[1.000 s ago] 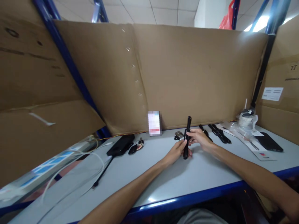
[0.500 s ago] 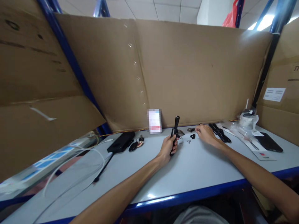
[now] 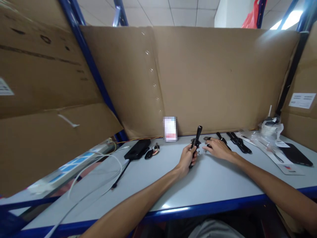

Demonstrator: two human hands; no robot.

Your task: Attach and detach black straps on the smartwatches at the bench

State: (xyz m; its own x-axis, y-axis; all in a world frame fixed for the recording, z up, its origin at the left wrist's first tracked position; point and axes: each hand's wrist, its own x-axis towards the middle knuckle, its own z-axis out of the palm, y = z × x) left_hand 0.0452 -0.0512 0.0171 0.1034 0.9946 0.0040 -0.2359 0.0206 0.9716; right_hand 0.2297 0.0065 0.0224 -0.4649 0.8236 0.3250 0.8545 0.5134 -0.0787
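Observation:
My left hand (image 3: 188, 158) is closed around a black spokeshave (image 3: 199, 133), held nearly upright with one rounded handle pointing up. My right hand (image 3: 218, 148) is low over the table just to its right, thumb and fingers around a small black part (image 3: 209, 145) that they mostly hide. Small silver screws (image 3: 204, 151) lie under the fingertips and beside the spokeshave. Behind the right fingers, a flat metal piece (image 3: 206, 138) shows in part. Another flat piece lies behind the spokeshave, largely covered by it.
Black tools (image 3: 239, 142) lie right of my right hand, then clear packaging (image 3: 269, 145) and a black phone (image 3: 296, 154). Left are keys (image 3: 149, 154), a black case (image 3: 136, 149), a white cable (image 3: 121, 165) and a power strip (image 3: 71, 165). Cardboard (image 3: 193, 79) walls the back.
My right hand has come from the back of the table nearer to me and onto the small black part. My left hand still holds the spokeshave. The view has turned slightly left.

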